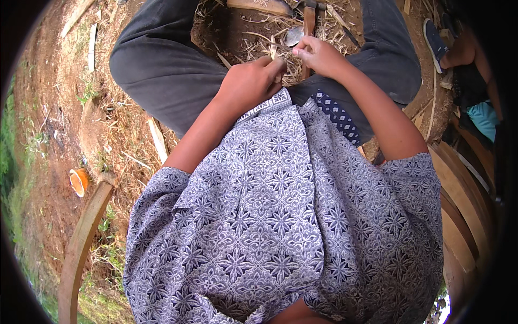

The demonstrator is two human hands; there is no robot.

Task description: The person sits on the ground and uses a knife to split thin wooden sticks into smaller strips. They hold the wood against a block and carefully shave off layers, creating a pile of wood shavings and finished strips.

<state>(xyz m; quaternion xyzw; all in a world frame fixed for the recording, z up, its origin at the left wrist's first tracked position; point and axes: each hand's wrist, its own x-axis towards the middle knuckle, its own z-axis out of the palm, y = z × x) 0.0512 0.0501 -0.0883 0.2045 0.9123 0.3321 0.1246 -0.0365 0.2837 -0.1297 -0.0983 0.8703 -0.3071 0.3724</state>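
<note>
My left hand [252, 81] is closed in front of my lap, its fingers curled round a short pale wood sliver [273, 49] whose tip sticks up past the knuckles. Close by on the right, my right hand [319, 56] is pinched, thumb against fingers. A thin brown strip [283, 46] runs to its fingertips from the sliver; what exactly the fingers grip is too small to tell. Just beyond the right hand lie a tool with a wooden handle [309, 20] and dark metal head, and a shiny grey metal piece [294, 36].
Wood shavings [253, 43] litter the ground between my bent legs. A wooden block [261, 5] lies at the far side. An orange bowl-like thing [79, 182] and a long curved beam [81, 243] are at left. Another person's shoe [434, 46] and stacked planks [464, 200] are at right.
</note>
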